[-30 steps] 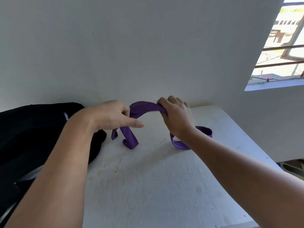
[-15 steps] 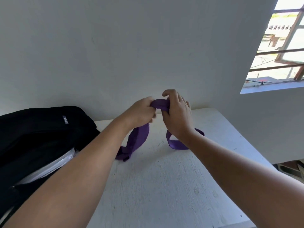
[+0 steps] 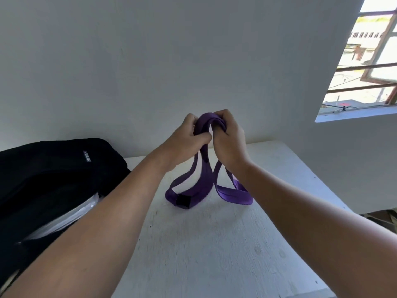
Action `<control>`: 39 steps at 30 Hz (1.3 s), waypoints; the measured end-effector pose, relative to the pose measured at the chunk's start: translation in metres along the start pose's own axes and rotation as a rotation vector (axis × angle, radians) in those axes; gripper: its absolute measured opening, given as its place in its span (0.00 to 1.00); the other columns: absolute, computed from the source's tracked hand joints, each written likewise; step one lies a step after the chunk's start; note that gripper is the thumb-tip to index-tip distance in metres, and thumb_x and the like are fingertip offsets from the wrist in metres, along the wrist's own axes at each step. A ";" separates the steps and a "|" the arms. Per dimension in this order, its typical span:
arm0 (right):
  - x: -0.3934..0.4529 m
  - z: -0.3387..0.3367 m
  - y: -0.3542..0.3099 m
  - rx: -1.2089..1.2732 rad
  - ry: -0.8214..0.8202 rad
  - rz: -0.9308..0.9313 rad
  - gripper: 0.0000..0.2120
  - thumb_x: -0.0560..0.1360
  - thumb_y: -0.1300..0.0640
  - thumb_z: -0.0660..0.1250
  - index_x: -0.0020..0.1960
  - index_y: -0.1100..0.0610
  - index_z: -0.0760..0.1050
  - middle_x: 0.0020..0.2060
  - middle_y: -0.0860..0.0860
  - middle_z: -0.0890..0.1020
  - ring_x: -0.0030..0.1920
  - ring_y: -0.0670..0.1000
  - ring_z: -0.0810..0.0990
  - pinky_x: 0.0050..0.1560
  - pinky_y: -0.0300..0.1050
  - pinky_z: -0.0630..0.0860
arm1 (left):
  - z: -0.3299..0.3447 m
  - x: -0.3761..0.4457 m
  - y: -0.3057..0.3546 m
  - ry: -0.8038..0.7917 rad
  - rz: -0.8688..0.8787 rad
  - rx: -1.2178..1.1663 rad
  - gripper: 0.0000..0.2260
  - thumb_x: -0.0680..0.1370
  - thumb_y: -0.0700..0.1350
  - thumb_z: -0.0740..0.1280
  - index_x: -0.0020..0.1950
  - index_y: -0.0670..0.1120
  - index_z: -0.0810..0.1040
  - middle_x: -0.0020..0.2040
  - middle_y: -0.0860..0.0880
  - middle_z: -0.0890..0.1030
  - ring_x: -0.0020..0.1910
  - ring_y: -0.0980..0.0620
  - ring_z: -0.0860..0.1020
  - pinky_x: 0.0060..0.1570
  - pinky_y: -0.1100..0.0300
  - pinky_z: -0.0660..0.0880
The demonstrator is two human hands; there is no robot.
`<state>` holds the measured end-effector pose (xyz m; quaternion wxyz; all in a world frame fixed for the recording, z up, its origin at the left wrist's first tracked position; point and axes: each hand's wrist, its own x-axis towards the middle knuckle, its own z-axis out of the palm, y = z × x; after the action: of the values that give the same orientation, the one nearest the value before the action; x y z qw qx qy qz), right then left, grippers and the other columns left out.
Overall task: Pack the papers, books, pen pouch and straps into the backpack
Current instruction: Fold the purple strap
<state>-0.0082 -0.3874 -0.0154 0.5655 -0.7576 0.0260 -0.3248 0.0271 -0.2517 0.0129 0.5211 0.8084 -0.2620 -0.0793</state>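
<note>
On the left, backpack (image 3: pixel 49 175): a black bag is lying on the white table (image 3: pixel 214 254), its mouth gaping toward the person, so it is standing ready to receive more.
Inside the bag: pale flat edges (image 3: pixel 71 218) are showing in the opening; these are probably papers or books already packed, though which of them cannot be told.
Pen pouch: nothing of that kind is showing on the table, so it is either inside the bag or out of view; the picture is not settling this.
Left hand (image 3: pixel 187 143): its fingers are curling round the top of the purple strap (image 3: pixel 202 186) and gripping it above the table.
Strap, centre: it is being held bunched and doubled at the top, with two loops hanging down and their lower ends touching the table; a black patch is sitting on the left loop.
Right hand (image 3: pixel 227 140): its fingers are also closing on the folded top of the strap, pressed up against the left hand.
Progress: the task is seemingly well along; the strap is being gathered into a bundle.
Remaining: the bundle is yet to go into the bag.
</note>
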 end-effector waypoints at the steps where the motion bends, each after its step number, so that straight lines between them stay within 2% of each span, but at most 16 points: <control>1: 0.000 0.002 0.000 0.014 0.004 0.005 0.13 0.77 0.68 0.59 0.53 0.56 0.78 0.40 0.47 0.82 0.37 0.43 0.75 0.39 0.39 0.72 | 0.004 0.000 -0.001 0.037 0.012 -0.060 0.11 0.73 0.47 0.68 0.51 0.49 0.70 0.43 0.50 0.71 0.41 0.52 0.72 0.46 0.51 0.71; 6: 0.000 -0.001 0.005 0.022 -0.095 0.082 0.12 0.78 0.66 0.62 0.58 0.54 0.74 0.39 0.53 0.82 0.36 0.48 0.80 0.37 0.39 0.73 | 0.006 0.003 -0.006 0.331 0.116 -0.146 0.08 0.74 0.46 0.68 0.45 0.47 0.69 0.38 0.50 0.71 0.37 0.51 0.71 0.41 0.52 0.72; 8: -0.003 -0.004 0.011 -0.094 -0.208 0.113 0.10 0.79 0.64 0.63 0.57 0.54 0.76 0.37 0.54 0.81 0.32 0.46 0.77 0.32 0.37 0.71 | -0.001 0.007 -0.008 0.429 0.082 -0.296 0.07 0.76 0.44 0.67 0.45 0.47 0.69 0.36 0.48 0.70 0.35 0.49 0.70 0.39 0.52 0.71; 11: -0.007 -0.003 0.020 -0.185 -0.266 0.138 0.06 0.80 0.60 0.63 0.51 0.57 0.79 0.33 0.48 0.76 0.33 0.49 0.73 0.36 0.44 0.71 | -0.005 0.012 -0.014 0.488 0.031 -0.500 0.05 0.77 0.43 0.65 0.46 0.47 0.69 0.33 0.51 0.69 0.30 0.53 0.67 0.38 0.53 0.70; 17: 0.001 0.001 0.013 0.008 -0.122 0.152 0.04 0.80 0.60 0.64 0.48 0.57 0.77 0.31 0.44 0.73 0.35 0.48 0.71 0.41 0.50 0.72 | 0.007 0.011 -0.020 0.382 0.020 -0.760 0.02 0.79 0.41 0.57 0.50 0.47 0.66 0.35 0.51 0.69 0.31 0.52 0.68 0.38 0.55 0.72; 19: 0.006 0.001 0.010 0.093 -0.061 0.156 0.05 0.79 0.62 0.65 0.47 0.54 0.76 0.28 0.40 0.73 0.33 0.47 0.70 0.41 0.50 0.71 | 0.006 0.014 -0.016 0.515 0.073 -0.740 0.02 0.78 0.41 0.57 0.50 0.46 0.67 0.37 0.50 0.70 0.32 0.52 0.67 0.37 0.56 0.72; 21: 0.009 0.003 0.005 0.118 -0.049 0.151 0.05 0.79 0.63 0.65 0.48 0.54 0.76 0.27 0.39 0.72 0.31 0.46 0.70 0.40 0.49 0.70 | 0.001 0.016 -0.010 0.665 0.162 -0.576 0.03 0.78 0.42 0.59 0.50 0.47 0.69 0.40 0.51 0.72 0.34 0.53 0.68 0.39 0.57 0.73; 23: 0.011 0.004 -0.002 0.154 -0.042 0.139 0.03 0.79 0.61 0.64 0.47 0.59 0.75 0.27 0.40 0.71 0.31 0.46 0.69 0.38 0.47 0.71 | 0.001 0.016 -0.008 0.598 0.182 -0.338 0.06 0.78 0.43 0.63 0.54 0.47 0.71 0.42 0.52 0.73 0.35 0.55 0.71 0.41 0.57 0.73; 25: 0.015 0.006 -0.008 0.247 -0.017 0.167 0.05 0.80 0.61 0.62 0.46 0.60 0.73 0.28 0.42 0.70 0.31 0.46 0.68 0.36 0.43 0.71 | 0.008 0.015 -0.013 0.386 0.118 -0.178 0.08 0.77 0.45 0.66 0.56 0.49 0.73 0.41 0.50 0.71 0.35 0.54 0.70 0.39 0.56 0.71; 27: 0.015 0.008 -0.007 0.242 -0.014 0.176 0.04 0.79 0.61 0.61 0.45 0.57 0.71 0.32 0.45 0.70 0.34 0.48 0.68 0.39 0.45 0.72 | 0.018 0.015 -0.019 0.291 0.029 -0.329 0.05 0.78 0.46 0.65 0.51 0.48 0.75 0.37 0.51 0.69 0.31 0.53 0.67 0.38 0.53 0.67; 30: 0.002 0.006 0.009 0.072 -0.145 0.162 0.02 0.78 0.59 0.64 0.48 0.58 0.73 0.38 0.49 0.73 0.39 0.50 0.72 0.44 0.51 0.72 | 0.020 0.019 -0.019 0.420 -0.043 -0.603 0.05 0.79 0.43 0.59 0.44 0.47 0.72 0.31 0.54 0.67 0.26 0.55 0.63 0.33 0.55 0.62; 31: -0.003 0.004 0.016 0.060 -0.228 0.170 0.07 0.79 0.57 0.67 0.52 0.60 0.74 0.40 0.51 0.75 0.40 0.50 0.74 0.46 0.51 0.74 | 0.018 0.021 -0.016 0.452 -0.040 -0.630 0.06 0.78 0.41 0.57 0.43 0.48 0.70 0.31 0.54 0.66 0.26 0.55 0.62 0.32 0.56 0.61; 33: -0.010 -0.001 0.022 0.161 -0.386 0.240 0.22 0.78 0.43 0.70 0.60 0.59 0.75 0.46 0.52 0.79 0.46 0.49 0.79 0.53 0.50 0.78 | 0.014 0.022 -0.010 0.467 0.000 -0.585 0.08 0.77 0.38 0.55 0.41 0.49 0.67 0.31 0.54 0.66 0.26 0.55 0.62 0.31 0.57 0.60; 35: -0.008 -0.005 0.017 0.366 -0.429 0.377 0.32 0.75 0.31 0.64 0.62 0.58 0.77 0.50 0.53 0.81 0.51 0.52 0.80 0.59 0.51 0.77 | 0.011 0.022 -0.007 0.441 0.047 -0.504 0.09 0.78 0.38 0.55 0.40 0.49 0.67 0.31 0.54 0.67 0.27 0.55 0.63 0.31 0.57 0.62; 37: 0.001 -0.009 0.008 0.498 -0.424 0.434 0.27 0.80 0.33 0.59 0.58 0.55 0.79 0.48 0.54 0.82 0.50 0.55 0.80 0.56 0.51 0.77 | 0.010 0.023 -0.004 0.412 0.074 -0.457 0.10 0.78 0.38 0.55 0.40 0.50 0.68 0.31 0.55 0.68 0.28 0.54 0.64 0.33 0.55 0.64; 39: 0.009 -0.010 -0.004 0.470 -0.435 0.393 0.20 0.85 0.41 0.59 0.55 0.56 0.80 0.44 0.54 0.82 0.44 0.53 0.80 0.50 0.46 0.78 | 0.009 0.026 0.000 0.375 0.088 -0.445 0.10 0.78 0.38 0.56 0.40 0.50 0.69 0.31 0.53 0.68 0.30 0.52 0.64 0.35 0.52 0.64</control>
<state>-0.0078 -0.3984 -0.0057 0.7677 -0.6391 -0.0251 -0.0389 0.0455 -0.2723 0.0125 0.7278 0.6627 -0.1722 0.0386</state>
